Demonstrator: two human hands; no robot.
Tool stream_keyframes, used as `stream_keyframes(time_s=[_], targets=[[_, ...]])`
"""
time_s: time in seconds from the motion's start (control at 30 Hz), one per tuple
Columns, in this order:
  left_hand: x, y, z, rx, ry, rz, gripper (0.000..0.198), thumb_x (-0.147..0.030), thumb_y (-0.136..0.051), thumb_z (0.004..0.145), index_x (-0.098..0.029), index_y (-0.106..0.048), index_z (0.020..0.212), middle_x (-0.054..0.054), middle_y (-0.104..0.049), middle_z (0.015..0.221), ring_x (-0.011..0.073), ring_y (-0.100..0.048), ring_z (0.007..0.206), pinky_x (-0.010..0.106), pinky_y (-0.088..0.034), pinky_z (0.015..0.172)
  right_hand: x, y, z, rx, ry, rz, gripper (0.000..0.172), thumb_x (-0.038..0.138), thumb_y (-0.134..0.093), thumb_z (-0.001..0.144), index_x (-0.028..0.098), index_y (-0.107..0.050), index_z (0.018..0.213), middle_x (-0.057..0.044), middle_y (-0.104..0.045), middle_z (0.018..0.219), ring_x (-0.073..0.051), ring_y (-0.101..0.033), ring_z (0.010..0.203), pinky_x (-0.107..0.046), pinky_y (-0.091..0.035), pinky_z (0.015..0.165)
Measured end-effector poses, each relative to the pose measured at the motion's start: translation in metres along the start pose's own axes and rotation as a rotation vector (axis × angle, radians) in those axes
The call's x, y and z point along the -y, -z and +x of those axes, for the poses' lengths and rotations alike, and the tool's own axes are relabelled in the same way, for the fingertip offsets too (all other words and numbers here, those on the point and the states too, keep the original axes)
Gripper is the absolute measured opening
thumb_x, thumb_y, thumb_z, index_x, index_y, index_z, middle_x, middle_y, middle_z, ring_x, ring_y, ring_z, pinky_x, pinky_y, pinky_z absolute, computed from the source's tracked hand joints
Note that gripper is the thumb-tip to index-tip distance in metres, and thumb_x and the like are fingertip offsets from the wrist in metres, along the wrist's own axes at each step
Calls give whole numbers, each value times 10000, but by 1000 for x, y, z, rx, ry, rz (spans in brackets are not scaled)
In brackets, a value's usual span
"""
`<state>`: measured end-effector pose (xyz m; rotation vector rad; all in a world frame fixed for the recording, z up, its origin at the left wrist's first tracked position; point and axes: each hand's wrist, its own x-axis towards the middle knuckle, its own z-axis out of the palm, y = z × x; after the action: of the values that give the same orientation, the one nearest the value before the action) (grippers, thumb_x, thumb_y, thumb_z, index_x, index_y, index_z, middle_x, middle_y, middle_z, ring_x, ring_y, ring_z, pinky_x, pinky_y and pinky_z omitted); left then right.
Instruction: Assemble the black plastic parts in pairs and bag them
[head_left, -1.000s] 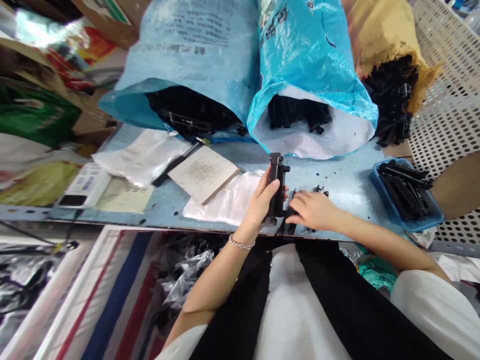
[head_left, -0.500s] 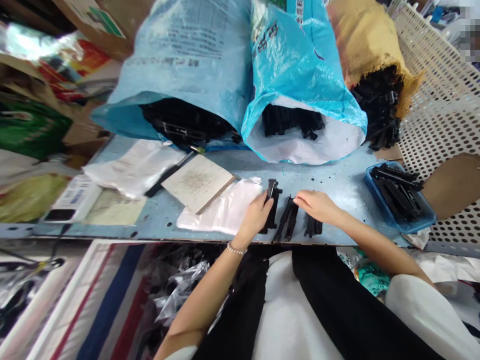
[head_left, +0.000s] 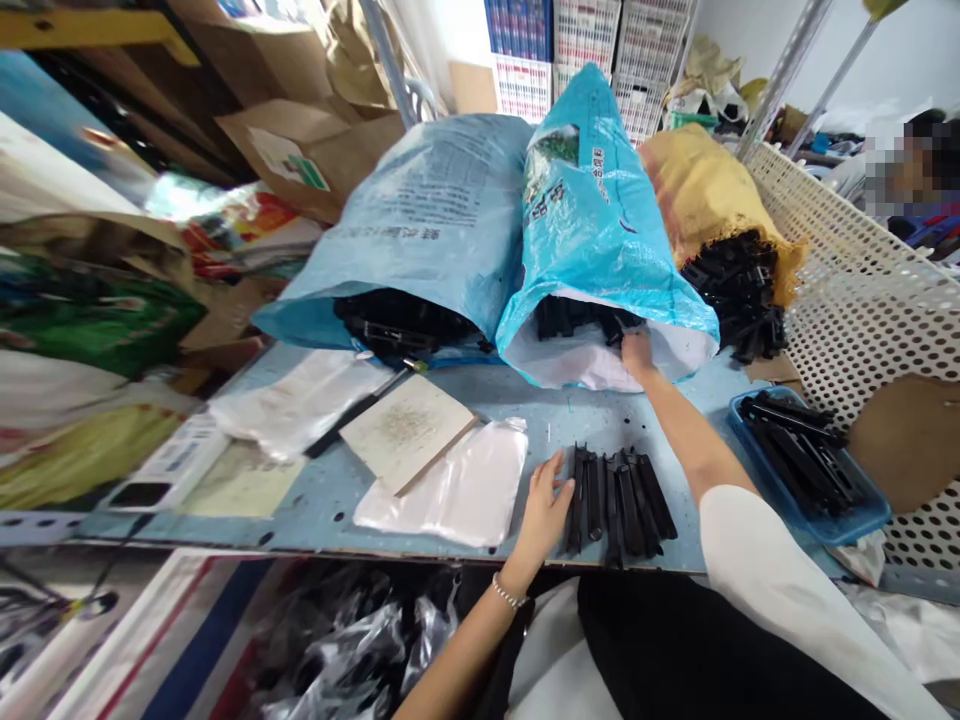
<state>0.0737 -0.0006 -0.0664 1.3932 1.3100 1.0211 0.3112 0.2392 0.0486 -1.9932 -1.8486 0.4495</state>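
Note:
Several long black plastic parts (head_left: 621,497) lie side by side near the front edge of the light blue table (head_left: 570,420). My left hand (head_left: 545,507) rests against the left side of that row, fingers loosely spread and touching the leftmost part. My right hand (head_left: 637,353) reaches far forward into the mouth of the bright blue bag (head_left: 600,240), among the black parts (head_left: 570,316) inside; its fingers are partly hidden by the bag's white lining.
A pale blue sack (head_left: 427,240) and a yellow sack (head_left: 712,200) of black parts flank the bright blue bag. A blue tray (head_left: 817,520) of parts sits right, beside a white perforated basket (head_left: 862,300). Clear plastic bags (head_left: 457,490), cardboard square (head_left: 409,430) lie left.
My left hand set its black part down into the row on the table. My right hand left the row and stretched forward into the bright blue bag. The view tilted upward.

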Motion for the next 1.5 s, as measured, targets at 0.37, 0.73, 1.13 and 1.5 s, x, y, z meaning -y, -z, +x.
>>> stream_keyframes(time_s=[0.37,0.73,1.13,1.5], targets=[[-71,-22,68,270,382,-1031,631,-653,-720,793,-207,-585,1219,137,-712,1172,282,-687,1118,457,-533,1001,-13,-23,-222,502,-276,1336,171,312,-564,913,183,-662,968,-83,-661,863,-147,-610,683,-238,-536,512],[-106,11,19,110,52,-356,632,-762,-387,932,-209,-512,1213,40,-651,810,204,-652,663,344,-535,616,37,21,-196,8,574,31,360,493,-457,1018,197,-639,922,-147,-653,951,-296,-572,965,-454,-480,856],[-118,34,39,-42,222,-323,472,-699,-448,953,-233,-478,1016,-42,-542,667,131,-572,491,237,-453,429,50,-22,-240,145,881,-154,397,471,-439,1051,167,-620,871,-99,-675,834,-225,-602,815,-330,-439,694],[-62,26,91,-13,111,137,285,-490,-532,959,-211,-551,905,25,-633,765,216,-681,747,329,-538,701,25,-43,-171,266,516,-116,334,405,-441,1064,200,-645,898,-43,-691,854,-176,-617,754,-283,-422,687]])
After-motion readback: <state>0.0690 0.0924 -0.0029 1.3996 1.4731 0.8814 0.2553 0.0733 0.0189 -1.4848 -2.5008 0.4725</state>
